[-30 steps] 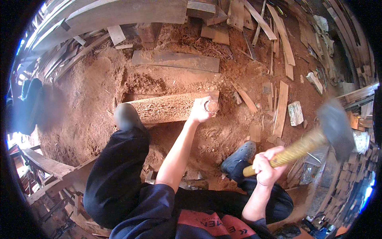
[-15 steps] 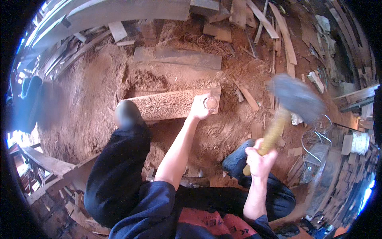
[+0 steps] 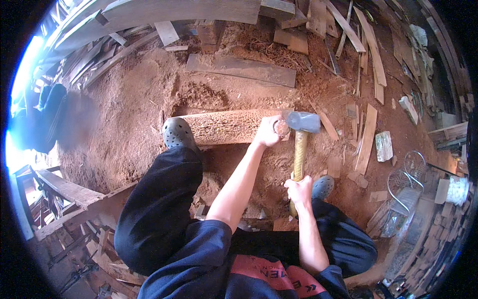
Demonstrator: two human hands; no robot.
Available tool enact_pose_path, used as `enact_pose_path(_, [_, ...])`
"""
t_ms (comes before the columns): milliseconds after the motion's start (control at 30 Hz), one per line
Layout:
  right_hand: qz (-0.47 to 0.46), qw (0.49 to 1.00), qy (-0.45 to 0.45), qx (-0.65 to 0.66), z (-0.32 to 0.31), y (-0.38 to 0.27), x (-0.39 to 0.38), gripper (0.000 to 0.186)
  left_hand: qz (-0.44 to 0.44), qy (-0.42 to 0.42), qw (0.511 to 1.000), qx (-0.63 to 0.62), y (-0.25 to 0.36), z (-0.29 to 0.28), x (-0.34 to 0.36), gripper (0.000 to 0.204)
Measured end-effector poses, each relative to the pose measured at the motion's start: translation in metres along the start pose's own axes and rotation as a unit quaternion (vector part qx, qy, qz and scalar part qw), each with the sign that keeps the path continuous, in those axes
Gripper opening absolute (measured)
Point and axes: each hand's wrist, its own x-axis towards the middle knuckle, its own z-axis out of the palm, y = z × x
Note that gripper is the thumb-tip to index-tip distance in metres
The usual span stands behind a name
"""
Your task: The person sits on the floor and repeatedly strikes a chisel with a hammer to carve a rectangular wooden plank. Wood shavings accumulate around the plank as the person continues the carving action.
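A thick, rough-faced wood beam (image 3: 224,127) full of small pits lies across the dirt in front of me. At its right end my left hand (image 3: 268,132) is closed round an upright tool with a round brownish end (image 3: 282,129); the rest of that tool is hidden. My right hand (image 3: 299,190) grips the yellow handle of a sledgehammer (image 3: 298,155). Its grey head is just right of my left fist, level with the tool's end; whether they touch I cannot tell. My left foot in a grey clog (image 3: 178,133) presses on the beam's left end.
A flat plank (image 3: 241,70) lies beyond the beam. Loose wood strips (image 3: 367,137) and a white block (image 3: 384,146) lie to the right, near a wire rack (image 3: 406,179). Long boards (image 3: 184,12) run across the back. A blurred dark blue shape (image 3: 45,117) is at the far left.
The sledgehammer has come down and left from its raised place on the right, its head now beside my left fist. My left hand keeps its grip at the beam's end.
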Motion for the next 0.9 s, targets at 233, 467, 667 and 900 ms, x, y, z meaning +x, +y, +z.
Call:
enact_pose_path(233, [0.074, 0.995, 0.041, 0.047, 0.019, 0.036, 0.032, 0.006, 0.06, 0.073, 0.994, -0.047, -0.019, 0.003, 0.006, 0.013])
enact_pose_path(467, [-0.006, 0.961, 0.034, -0.273, 0.03, 0.063, 0.055, 0.017, -0.112, 0.231, 0.874, -0.412, -0.046, -0.066, 0.021, 0.024])
enact_pose_path(667, [0.054, 0.982, -0.011, -0.183, 0.029, 0.102, 0.075, 0.014, 0.018, 0.048, 0.994, -0.097, -0.01, -0.005, 0.011, 0.008])
enact_pose_path(900, [0.074, 0.988, -0.055, -0.122, 0.028, 0.071, 0.062, 0.019, -0.009, -0.08, 0.996, 0.043, 0.06, 0.021, 0.0, 0.029])
